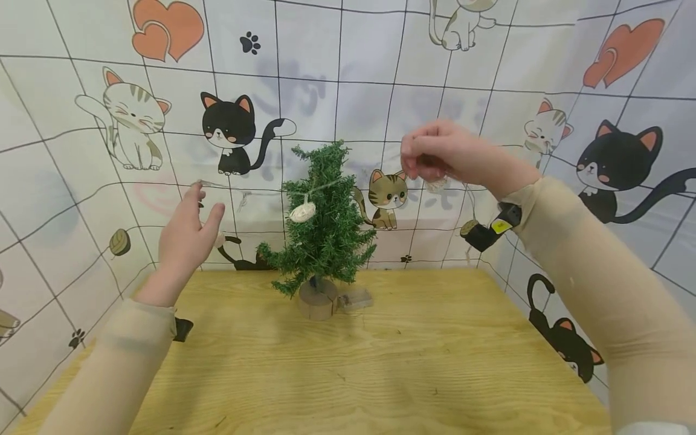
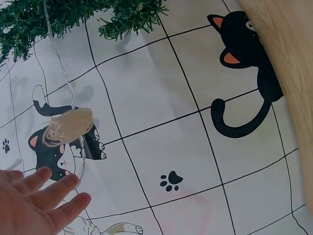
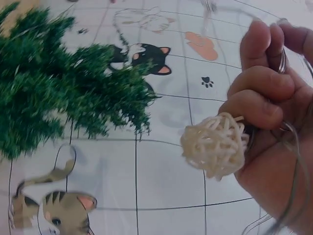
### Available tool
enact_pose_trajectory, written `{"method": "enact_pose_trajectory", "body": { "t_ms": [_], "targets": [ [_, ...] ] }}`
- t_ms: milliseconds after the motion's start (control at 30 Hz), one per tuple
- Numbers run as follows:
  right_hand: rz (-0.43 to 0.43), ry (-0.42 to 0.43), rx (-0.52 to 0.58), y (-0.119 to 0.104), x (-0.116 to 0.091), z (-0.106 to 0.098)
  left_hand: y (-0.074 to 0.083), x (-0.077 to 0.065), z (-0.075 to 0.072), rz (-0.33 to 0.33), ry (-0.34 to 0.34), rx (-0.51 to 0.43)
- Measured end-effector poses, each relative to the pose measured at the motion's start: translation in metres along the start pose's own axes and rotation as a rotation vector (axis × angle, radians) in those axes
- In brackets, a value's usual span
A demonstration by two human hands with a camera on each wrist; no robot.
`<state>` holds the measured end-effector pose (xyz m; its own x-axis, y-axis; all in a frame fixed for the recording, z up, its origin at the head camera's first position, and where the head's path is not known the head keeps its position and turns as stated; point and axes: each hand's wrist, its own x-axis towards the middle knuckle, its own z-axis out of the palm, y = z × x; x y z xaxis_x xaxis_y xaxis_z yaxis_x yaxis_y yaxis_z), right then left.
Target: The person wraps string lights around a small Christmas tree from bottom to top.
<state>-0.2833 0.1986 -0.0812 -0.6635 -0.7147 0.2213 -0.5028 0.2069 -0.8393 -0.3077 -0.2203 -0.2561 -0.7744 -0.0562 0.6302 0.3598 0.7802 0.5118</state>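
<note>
A thin clear wire of string lights with woven rattan balls stretches in front of a small green artificial Christmas tree (image 1: 326, 229). One pale ball (image 1: 302, 211) hangs against the branches. At the left, my left hand (image 1: 187, 235) has its fingers extended, with the wire (image 2: 80, 164) running over the fingertips; a ball (image 2: 71, 127) dangles just beyond them in the left wrist view. My right hand (image 1: 451, 151) is raised to the right of the tree, fingers curled and pinching the wire. Below those curled fingers a white woven ball (image 3: 215, 146) hangs by the palm.
The tree stands on a round wooden base (image 1: 318, 302) on a wood-grain table (image 1: 337, 368). Beside the base lies a small clear box (image 1: 356, 299). A cat-patterned grid cloth (image 1: 304, 36) covers the walls behind and at both sides.
</note>
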Motion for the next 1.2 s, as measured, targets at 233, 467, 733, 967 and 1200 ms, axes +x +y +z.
{"method": "enact_pose_trajectory", "body": {
  "t_ms": [233, 467, 733, 967, 1200],
  "targets": [
    [-0.23, 0.159, 0.67, -0.008, 0.027, -0.014, 0.012, 0.02, 0.002, -0.033, 0.018, -0.044],
    [-0.239, 0.478, 0.831, -0.006, 0.054, -0.026, 0.026, 0.053, 0.016, -0.086, -0.047, -0.185],
    [-0.141, 0.614, 0.597, 0.023, 0.073, -0.043, 0.031, 0.086, 0.024, -0.122, -0.166, -0.24],
    [-0.072, 0.581, 0.499, 0.061, 0.08, -0.052, 0.022, 0.098, 0.036, -0.136, -0.344, -0.205],
    [-0.019, 0.64, 0.465, 0.083, 0.082, -0.06, 0.02, 0.111, 0.044, -0.112, -0.387, -0.176]
  ]
}}
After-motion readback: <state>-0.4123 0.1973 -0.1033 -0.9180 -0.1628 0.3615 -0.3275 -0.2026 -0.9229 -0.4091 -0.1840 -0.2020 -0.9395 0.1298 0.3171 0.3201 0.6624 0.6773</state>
